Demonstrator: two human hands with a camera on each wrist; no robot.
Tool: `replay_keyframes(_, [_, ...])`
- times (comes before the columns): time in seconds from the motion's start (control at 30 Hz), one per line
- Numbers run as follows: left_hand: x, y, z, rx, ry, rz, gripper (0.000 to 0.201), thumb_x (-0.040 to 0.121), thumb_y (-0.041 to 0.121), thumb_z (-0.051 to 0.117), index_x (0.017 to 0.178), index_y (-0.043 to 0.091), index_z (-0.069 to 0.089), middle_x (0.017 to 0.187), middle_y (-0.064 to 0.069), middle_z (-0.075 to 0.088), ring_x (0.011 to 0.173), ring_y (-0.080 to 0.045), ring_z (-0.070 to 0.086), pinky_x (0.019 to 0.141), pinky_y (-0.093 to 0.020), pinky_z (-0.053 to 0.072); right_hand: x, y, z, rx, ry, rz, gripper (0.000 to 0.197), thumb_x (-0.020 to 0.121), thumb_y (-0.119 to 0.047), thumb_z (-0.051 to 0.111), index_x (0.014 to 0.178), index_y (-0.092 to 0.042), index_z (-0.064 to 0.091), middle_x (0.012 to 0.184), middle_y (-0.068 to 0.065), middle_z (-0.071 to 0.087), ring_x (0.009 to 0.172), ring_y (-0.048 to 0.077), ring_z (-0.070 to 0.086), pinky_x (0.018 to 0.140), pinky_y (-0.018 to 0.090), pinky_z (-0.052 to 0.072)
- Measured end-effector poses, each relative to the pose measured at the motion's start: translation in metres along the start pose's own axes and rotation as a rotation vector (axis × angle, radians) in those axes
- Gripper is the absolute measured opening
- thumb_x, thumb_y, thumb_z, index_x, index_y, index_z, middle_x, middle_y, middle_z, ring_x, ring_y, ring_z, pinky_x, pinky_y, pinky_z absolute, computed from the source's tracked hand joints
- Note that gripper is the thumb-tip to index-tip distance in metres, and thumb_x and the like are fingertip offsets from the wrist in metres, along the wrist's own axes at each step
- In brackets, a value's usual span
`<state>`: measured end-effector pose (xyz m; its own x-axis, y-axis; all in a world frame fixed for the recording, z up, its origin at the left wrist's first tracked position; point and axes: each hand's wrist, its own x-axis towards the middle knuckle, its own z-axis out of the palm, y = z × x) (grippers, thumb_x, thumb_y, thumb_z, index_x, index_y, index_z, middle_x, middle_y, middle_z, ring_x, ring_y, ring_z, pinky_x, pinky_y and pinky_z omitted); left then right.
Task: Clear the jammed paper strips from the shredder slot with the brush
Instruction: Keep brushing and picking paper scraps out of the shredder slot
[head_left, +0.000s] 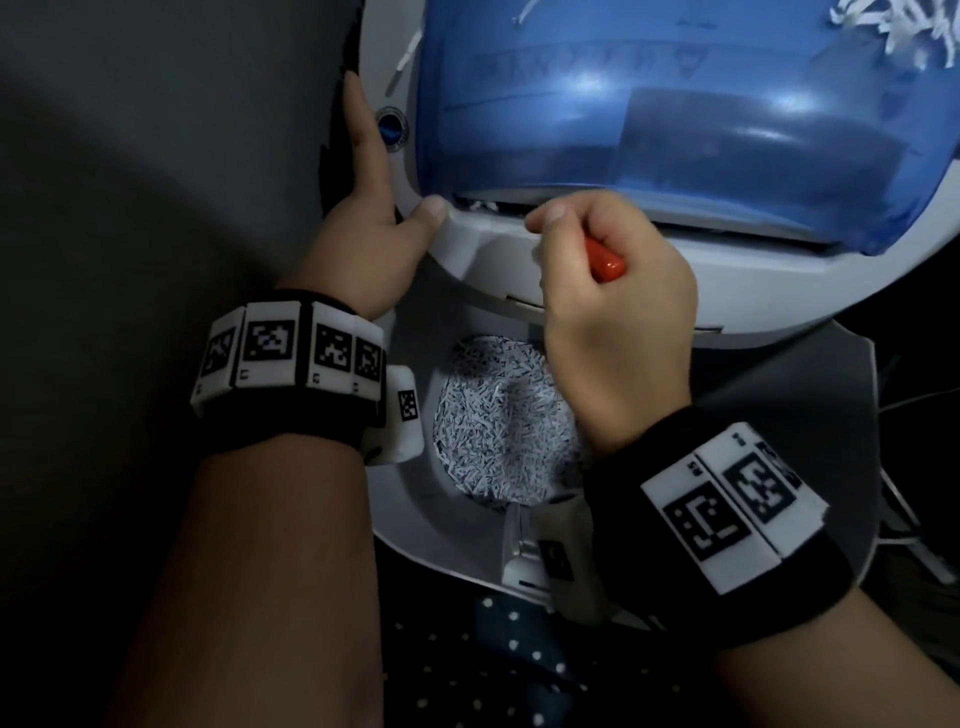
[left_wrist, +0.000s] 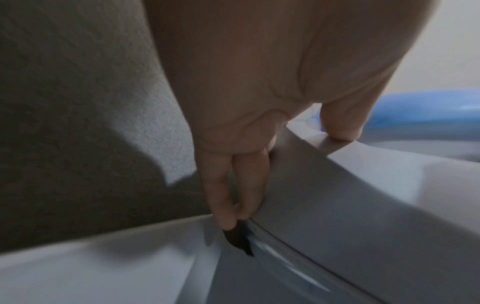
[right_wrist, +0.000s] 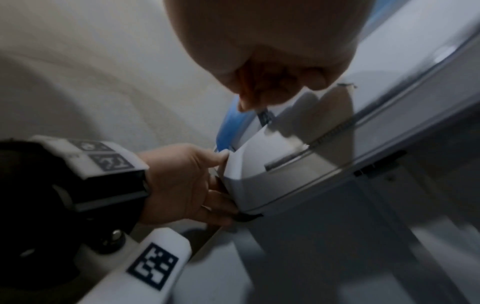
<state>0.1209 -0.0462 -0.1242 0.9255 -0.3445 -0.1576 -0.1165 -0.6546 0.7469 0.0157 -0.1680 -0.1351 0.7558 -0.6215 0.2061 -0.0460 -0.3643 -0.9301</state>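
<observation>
The shredder head (head_left: 753, 291) is white with a blue see-through cover (head_left: 649, 114) and lies tilted over its bin. Jammed paper strips (head_left: 483, 205) show in the slot under the cover's front edge. My left hand (head_left: 374, 218) grips the head's left corner, thumb on top by the slot and fingers (left_wrist: 233, 195) down the side. My right hand (head_left: 597, 270) holds a brush by its orange-red handle (head_left: 605, 262), thumb and forefinger close to the slot. In the right wrist view a dark brush tip (right_wrist: 265, 118) pokes out below my fingers, against the head (right_wrist: 272, 164).
Below the head, the grey bin (head_left: 415, 519) holds a heap of shredded paper (head_left: 498, 415). More loose shreds (head_left: 883, 26) lie at the top right. A blue round button (head_left: 390, 127) sits beside my left fingers. Cables (head_left: 914, 545) run at the right; dotted cloth (head_left: 519, 649) is below.
</observation>
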Motion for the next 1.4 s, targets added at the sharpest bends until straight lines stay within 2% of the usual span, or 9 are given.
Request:
replay_keyframes(0.17, [0.001, -0.003, 0.0, -0.006, 0.009, -0.002, 0.085, 0.105, 0.024, 0.047, 0.154, 0.03, -0.021, 0.166, 0.008, 0.004, 0.119, 0.019, 0.01, 0.109, -0.014, 0.007, -0.008, -0.007, 0.009, 0.064, -0.16, 0.021, 0.016, 0.095, -0.028, 0.058, 0.099, -0.024, 0.073, 0.088, -0.01, 0.071, 0.087, 0.01, 0.067, 0.085, 0.038, 0.054])
replay_keyframes(0.37, [0.002, -0.003, 0.0, -0.015, 0.016, -0.045, 0.087, 0.104, 0.029, 0.049, 0.153, 0.036, -0.023, 0.165, -0.004, 0.015, 0.144, -0.028, 0.03, 0.12, -0.046, 0.023, 0.004, -0.003, -0.006, 0.02, 0.156, 0.008, 0.018, 0.086, -0.018, 0.052, 0.076, -0.016, 0.067, 0.068, -0.004, 0.061, 0.069, 0.015, 0.057, 0.068, 0.04, 0.048])
replay_keyframes(0.57, [0.0, -0.002, 0.001, 0.016, 0.025, 0.012, 0.085, 0.105, 0.025, 0.048, 0.155, 0.027, -0.021, 0.166, 0.007, 0.002, 0.116, 0.017, 0.008, 0.106, -0.013, 0.007, -0.006, -0.007, 0.009, 0.108, -0.111, -0.008, 0.015, 0.093, -0.021, 0.057, 0.094, -0.02, 0.072, 0.079, -0.013, 0.065, 0.079, 0.01, 0.063, 0.078, 0.039, 0.053])
replay_keyframes(0.73, [0.001, -0.001, 0.0, 0.036, 0.025, -0.007, 0.085, 0.104, 0.027, 0.048, 0.155, 0.029, -0.021, 0.166, 0.008, -0.001, 0.123, 0.011, 0.007, 0.108, -0.015, 0.005, 0.001, 0.0, -0.003, 0.063, -0.002, 0.044, 0.02, 0.091, -0.027, 0.053, 0.082, -0.025, 0.07, 0.07, -0.011, 0.065, 0.073, 0.016, 0.065, 0.075, 0.045, 0.054])
replay_keyframes(0.97, [0.004, -0.007, 0.0, 0.061, 0.038, 0.003, 0.086, 0.104, 0.027, 0.048, 0.155, 0.026, -0.02, 0.166, 0.005, -0.006, 0.133, 0.005, 0.0, 0.108, -0.016, -0.001, 0.018, -0.002, -0.037, 0.098, 0.28, 0.066, 0.036, 0.086, -0.028, 0.041, 0.057, -0.021, 0.062, 0.053, -0.007, 0.055, 0.06, 0.004, 0.052, 0.062, 0.021, 0.037])
replay_keyframes(1.1, [0.006, -0.008, 0.0, 0.056, 0.045, 0.0, 0.086, 0.104, 0.028, 0.048, 0.155, 0.026, -0.02, 0.166, 0.005, -0.007, 0.146, -0.005, 0.0, 0.11, -0.018, -0.001, 0.012, 0.007, -0.024, -0.098, 0.204, 0.073, 0.033, 0.091, -0.026, 0.043, 0.077, -0.007, 0.067, 0.071, 0.004, 0.065, 0.072, 0.018, 0.058, 0.071, 0.04, 0.046])
replay_keyframes(1.23, [0.005, -0.008, 0.001, 0.036, 0.037, 0.019, 0.086, 0.104, 0.028, 0.048, 0.155, 0.025, -0.021, 0.166, 0.004, -0.007, 0.144, -0.001, -0.001, 0.117, -0.021, -0.001, -0.004, 0.006, 0.0, -0.079, -0.134, 0.054, 0.027, 0.096, -0.035, 0.054, 0.112, -0.02, 0.07, 0.099, -0.002, 0.074, 0.095, 0.015, 0.067, 0.091, 0.04, 0.052])
replay_keyframes(1.3, [0.004, -0.007, 0.001, 0.049, 0.045, 0.019, 0.085, 0.104, 0.028, 0.048, 0.155, 0.023, -0.02, 0.166, 0.005, -0.007, 0.133, 0.009, 0.0, 0.105, -0.009, -0.001, -0.001, 0.0, 0.0, 0.115, -0.194, 0.122, 0.023, 0.093, -0.034, 0.056, 0.103, -0.024, 0.073, 0.088, -0.008, 0.073, 0.089, 0.01, 0.068, 0.089, 0.037, 0.054])
replay_keyframes(1.4, [0.003, -0.005, 0.0, 0.058, 0.046, 0.011, 0.084, 0.104, 0.028, 0.047, 0.156, 0.025, -0.02, 0.166, 0.006, -0.007, 0.138, 0.005, 0.0, 0.102, -0.009, -0.002, 0.009, -0.001, -0.011, 0.256, 0.095, 0.172, 0.024, 0.085, -0.02, 0.05, 0.07, -0.026, 0.068, 0.061, -0.012, 0.061, 0.069, 0.011, 0.06, 0.07, 0.032, 0.046])
